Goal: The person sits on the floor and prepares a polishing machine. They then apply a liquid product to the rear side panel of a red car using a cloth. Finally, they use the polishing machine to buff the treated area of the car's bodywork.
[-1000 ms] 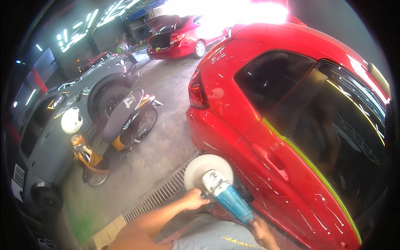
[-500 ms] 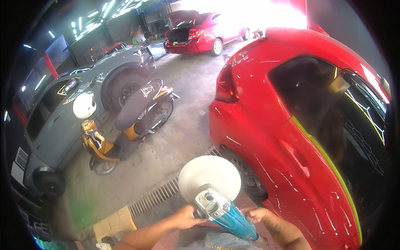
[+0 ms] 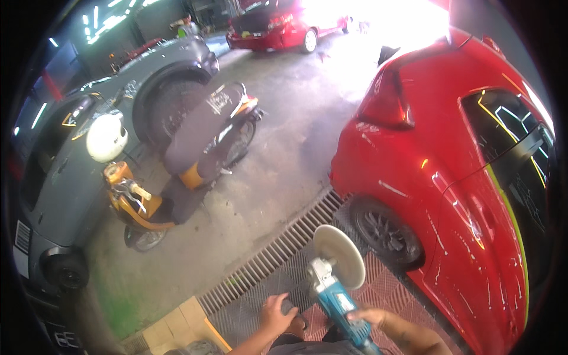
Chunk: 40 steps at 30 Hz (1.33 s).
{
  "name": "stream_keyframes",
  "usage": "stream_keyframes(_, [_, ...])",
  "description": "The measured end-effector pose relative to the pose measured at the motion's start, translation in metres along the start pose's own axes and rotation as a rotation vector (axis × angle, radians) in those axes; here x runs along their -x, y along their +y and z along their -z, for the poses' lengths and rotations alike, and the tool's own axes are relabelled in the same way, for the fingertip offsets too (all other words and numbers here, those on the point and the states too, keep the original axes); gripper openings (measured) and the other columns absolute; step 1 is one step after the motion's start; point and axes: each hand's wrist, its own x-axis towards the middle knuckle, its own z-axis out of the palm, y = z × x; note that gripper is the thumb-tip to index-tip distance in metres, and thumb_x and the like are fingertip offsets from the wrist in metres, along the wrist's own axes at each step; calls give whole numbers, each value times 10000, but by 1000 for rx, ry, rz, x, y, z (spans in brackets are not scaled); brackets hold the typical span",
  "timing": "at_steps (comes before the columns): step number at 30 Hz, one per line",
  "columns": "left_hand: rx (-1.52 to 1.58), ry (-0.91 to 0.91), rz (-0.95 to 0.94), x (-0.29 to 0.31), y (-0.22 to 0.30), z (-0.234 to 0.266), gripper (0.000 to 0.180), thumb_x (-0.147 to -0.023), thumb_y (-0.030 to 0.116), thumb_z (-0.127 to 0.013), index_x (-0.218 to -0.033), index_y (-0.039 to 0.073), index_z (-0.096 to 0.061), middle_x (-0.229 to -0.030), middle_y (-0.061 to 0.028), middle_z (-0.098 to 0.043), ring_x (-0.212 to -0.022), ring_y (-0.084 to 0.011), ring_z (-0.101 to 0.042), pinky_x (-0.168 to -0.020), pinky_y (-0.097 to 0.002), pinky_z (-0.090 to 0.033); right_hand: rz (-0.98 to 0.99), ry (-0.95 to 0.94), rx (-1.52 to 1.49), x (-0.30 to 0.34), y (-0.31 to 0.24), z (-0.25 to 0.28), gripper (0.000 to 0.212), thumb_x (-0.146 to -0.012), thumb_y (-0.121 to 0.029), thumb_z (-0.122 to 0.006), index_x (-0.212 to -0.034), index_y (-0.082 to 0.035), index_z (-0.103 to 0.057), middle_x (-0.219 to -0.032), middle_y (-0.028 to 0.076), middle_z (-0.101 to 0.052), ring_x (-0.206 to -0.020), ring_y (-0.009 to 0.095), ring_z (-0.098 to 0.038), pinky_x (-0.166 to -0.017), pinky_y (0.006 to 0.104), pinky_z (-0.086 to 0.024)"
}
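A teal and silver electric polisher (image 3: 340, 299) with a round white pad (image 3: 340, 255) is held out before me, pad end raised. My right hand (image 3: 365, 316) is wrapped around its teal body. My left hand (image 3: 277, 315) is to the left of the tool, apart from its body, fingers curled by a small dark rounded thing I cannot make out. To the right stands a red car (image 3: 449, 195) with pale streaks on its side and yellow-green tape (image 3: 510, 216) along the window edge. The pad is apart from the car.
A floor grate (image 3: 266, 254) runs beside dark and red floor tiles (image 3: 384, 290). Cardboard (image 3: 174, 325) lies at lower left. A scooter (image 3: 198, 142), a white helmet (image 3: 106, 139) and a grey vehicle (image 3: 59, 189) stand left. Another red car (image 3: 278, 29) is farther back.
The polisher has swung right, and its pad is turned more edge-on. My left hand has come away from its body. My view has shifted, showing more of the red car's rear wheel.
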Motion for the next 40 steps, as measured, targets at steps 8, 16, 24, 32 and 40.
stream_keyframes(8, [20, -409, 620, 73, -203, -89, 1006, -898, 652, -774, -1614, 39, -423, -1496, -333, -533, -1404, -496, -511, -1171, -546, -438, -74, 571, 592, -222, 71, 201, 1029, -729, -475, -973, -1479, 92, -555, -1365, 256, -697, -1233, 363, -700, -1086, 447, -551])
stream_keyframes(16, [-278, -278, 535, 40, -235, -168, 1140, -723, 523, -953, -1627, 109, -395, -1618, -269, -357, -1423, -481, -494, -1166, -537, -448, -386, 914, 1064, -352, 137, 376, 1052, -733, -498, -932, -1509, 52, -480, -1351, 241, -710, -1251, 355, -707, -1074, 452, -559])
stream_keyframes(24, [-305, -63, 351, 4, -272, -200, 1029, -765, 453, -897, -1609, 100, -424, -1596, -293, -379, -1421, -471, -477, -1181, -534, -422, -220, 1214, 1243, -416, 214, 465, 1102, -763, -448, -907, -1618, -67, -325, -1376, 233, -668, -1182, 411, -714, -974, 527, -573])
stream_keyframes(32, [-238, -145, 437, -30, -288, -195, 1136, -658, 411, -997, -1594, 97, -435, -1614, -275, -338, -1437, -480, -471, -1188, -549, -423, -246, 1193, 1444, -413, 272, 517, 1248, -703, -473, -985, -1663, -97, -282, -1524, 240, -537, -1434, 445, -517, -1141, 521, -514])
stream_keyframes(40, [12, -346, 589, 1, -274, -140, 1107, -735, 610, -921, -1621, 143, -450, -1563, -284, -422, -1386, -506, -502, -1138, -560, -467, -749, 707, 1370, -199, 380, 426, 1120, -712, -853, -808, -1338, 67, -682, -1285, 302, -728, -1232, 438, -704, -1045, 520, -578])
